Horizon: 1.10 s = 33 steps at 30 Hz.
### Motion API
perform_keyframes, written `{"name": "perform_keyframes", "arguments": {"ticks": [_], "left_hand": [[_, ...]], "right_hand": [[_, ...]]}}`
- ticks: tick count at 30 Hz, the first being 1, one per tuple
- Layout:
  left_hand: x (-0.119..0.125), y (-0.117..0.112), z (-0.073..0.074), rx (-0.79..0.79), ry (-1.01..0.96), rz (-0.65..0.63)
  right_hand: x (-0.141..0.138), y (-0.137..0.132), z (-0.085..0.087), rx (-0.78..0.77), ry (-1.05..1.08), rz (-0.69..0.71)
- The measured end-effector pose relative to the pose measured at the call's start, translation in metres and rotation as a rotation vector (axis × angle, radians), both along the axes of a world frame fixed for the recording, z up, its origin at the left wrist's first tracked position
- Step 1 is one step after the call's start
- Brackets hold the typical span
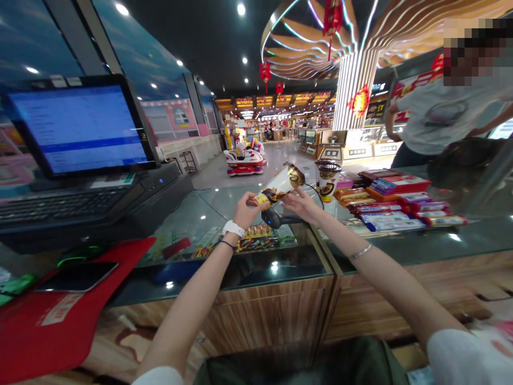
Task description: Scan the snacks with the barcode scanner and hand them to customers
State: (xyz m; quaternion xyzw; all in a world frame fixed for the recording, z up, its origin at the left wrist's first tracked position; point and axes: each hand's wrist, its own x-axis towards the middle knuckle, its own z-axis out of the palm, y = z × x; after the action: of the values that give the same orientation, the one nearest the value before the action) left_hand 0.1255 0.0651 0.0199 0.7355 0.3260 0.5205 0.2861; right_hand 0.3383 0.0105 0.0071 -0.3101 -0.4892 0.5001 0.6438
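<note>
A packaged cup (pixel 277 187) with a gold top and yellow-and-brown print lies tilted above the glass counter, its top toward the upper right. My left hand (pixel 247 210) is closed around its lower end. Against its underside near the top rest the curled fingers of my right hand (pixel 303 205). Just below the cup, between both hands, is a black handheld scanner (pixel 274 218) with a small blue light; its handle is partly hidden by my right hand. A similar cup (pixel 327 184) stands upright on the counter to the right.
Candy packs (pixel 395 200) are stacked on the right of the counter. At left stand a monitor (pixel 82 125) and keyboard (pixel 52 200); a phone (pixel 78 276) lies on a red mat (pixel 52 326). A person in a white shirt (pixel 449 115) stands across the counter.
</note>
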Motion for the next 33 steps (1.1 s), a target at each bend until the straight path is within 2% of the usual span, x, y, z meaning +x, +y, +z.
{"name": "perform_keyframes", "arguments": {"ticks": [4,7,12,16,18,26,30,33], "left_hand": [[0.000,-0.001,-0.001,-0.040,0.060,-0.066],[-0.003,-0.004,0.003,0.023,0.134,-0.057],[-0.010,-0.019,0.009,0.185,0.211,0.015],[-0.022,-0.035,0.008,0.355,0.295,0.172],[-0.031,-0.042,0.007,0.387,0.306,0.239],[-0.078,-0.054,-0.003,0.231,0.307,0.417],[-0.104,-0.061,-0.008,0.177,0.411,0.533],[-0.122,-0.069,-0.007,0.145,0.523,0.614]], "right_hand": [[-0.006,-0.004,0.002,-0.016,0.067,0.011],[-0.012,-0.007,0.003,0.006,0.110,0.015],[-0.025,-0.013,0.009,0.055,0.104,-0.038],[-0.046,-0.012,0.014,0.085,0.039,-0.057],[-0.061,-0.008,0.015,0.096,-0.018,-0.107],[-0.132,0.007,0.010,0.174,-0.339,-0.356],[-0.166,0.004,0.007,0.179,-0.508,-0.433],[-0.190,0.003,0.002,0.214,-0.622,-0.431]]}}
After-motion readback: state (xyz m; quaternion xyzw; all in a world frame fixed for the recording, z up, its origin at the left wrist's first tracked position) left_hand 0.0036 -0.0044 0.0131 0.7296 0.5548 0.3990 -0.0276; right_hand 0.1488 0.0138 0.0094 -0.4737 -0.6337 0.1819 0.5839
